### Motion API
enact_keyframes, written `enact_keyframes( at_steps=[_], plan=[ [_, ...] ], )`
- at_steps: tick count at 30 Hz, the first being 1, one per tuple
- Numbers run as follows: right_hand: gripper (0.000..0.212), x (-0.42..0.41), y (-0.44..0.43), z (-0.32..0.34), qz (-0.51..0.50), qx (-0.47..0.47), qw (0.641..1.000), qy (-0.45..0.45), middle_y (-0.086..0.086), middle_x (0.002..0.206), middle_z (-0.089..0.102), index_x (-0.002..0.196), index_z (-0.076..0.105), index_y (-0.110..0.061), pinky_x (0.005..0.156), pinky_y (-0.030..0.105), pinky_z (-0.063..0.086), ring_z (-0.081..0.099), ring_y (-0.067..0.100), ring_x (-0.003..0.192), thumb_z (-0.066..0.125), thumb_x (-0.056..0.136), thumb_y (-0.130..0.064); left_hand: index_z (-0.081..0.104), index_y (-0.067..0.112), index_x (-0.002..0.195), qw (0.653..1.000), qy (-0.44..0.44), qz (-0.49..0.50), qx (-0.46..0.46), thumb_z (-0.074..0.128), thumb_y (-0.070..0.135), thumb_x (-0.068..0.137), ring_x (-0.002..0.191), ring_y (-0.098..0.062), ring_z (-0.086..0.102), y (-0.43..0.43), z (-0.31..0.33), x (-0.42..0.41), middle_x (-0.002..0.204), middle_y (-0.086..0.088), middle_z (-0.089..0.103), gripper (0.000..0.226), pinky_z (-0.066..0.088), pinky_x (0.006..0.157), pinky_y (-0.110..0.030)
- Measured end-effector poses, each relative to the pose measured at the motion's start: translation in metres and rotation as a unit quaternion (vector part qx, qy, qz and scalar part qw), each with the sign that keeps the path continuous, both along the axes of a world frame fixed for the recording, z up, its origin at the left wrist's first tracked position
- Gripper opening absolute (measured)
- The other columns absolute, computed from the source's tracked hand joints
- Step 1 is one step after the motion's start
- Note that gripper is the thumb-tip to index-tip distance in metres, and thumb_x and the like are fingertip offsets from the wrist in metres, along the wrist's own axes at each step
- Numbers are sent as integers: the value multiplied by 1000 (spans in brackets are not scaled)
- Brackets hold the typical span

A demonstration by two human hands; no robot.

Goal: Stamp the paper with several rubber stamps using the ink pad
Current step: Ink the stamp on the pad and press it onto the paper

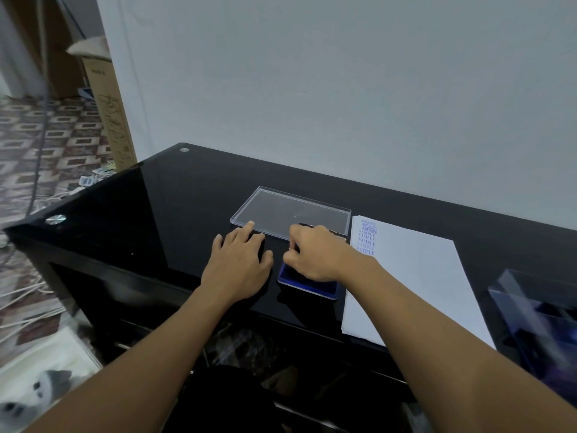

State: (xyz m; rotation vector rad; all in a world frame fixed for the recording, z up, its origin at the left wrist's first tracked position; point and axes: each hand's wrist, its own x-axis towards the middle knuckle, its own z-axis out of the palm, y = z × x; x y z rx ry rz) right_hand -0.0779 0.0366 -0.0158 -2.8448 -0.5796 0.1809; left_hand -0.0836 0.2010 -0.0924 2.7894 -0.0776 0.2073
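Observation:
A blue ink pad (307,284) lies on the black glass table (175,207), left of a white paper (415,276). The paper carries several blue prints reading AMENDED and SAMPLE (367,237) near its top left corner. My right hand (315,253) is over the ink pad with its fingers curled, pinching something small that the hand mostly hides. My left hand (242,260) rests flat on the table just left of the pad, fingers spread.
A clear plastic lid (290,210) lies behind the hands. A clear box with dark items (537,310) stands at the right edge of the table. A wall rises behind the table. Cardboard boxes and cables lie on the floor at left.

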Motion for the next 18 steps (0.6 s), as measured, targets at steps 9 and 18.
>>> enact_keyframes(
  at_steps=[9,18],
  plan=[
    [15,-5,4,-5,0,2,999,-32,3,80,45,93,43,-16,63,34,38,48,22,72,47,96,-30,42,22,148,1000,0,4,2,35,44,102,151,-23,19,0,-1,-2,166,-4,18,51,10,123,-51],
    [15,-2,4,-17,-15,32,998,-47,8,87,52,89,41,-18,65,36,39,53,30,82,48,93,-30,45,23,145,1000,-6,10,2,36,44,101,151,-23,21,-2,-2,1,166,-3,20,49,13,123,-52]
  ],
)
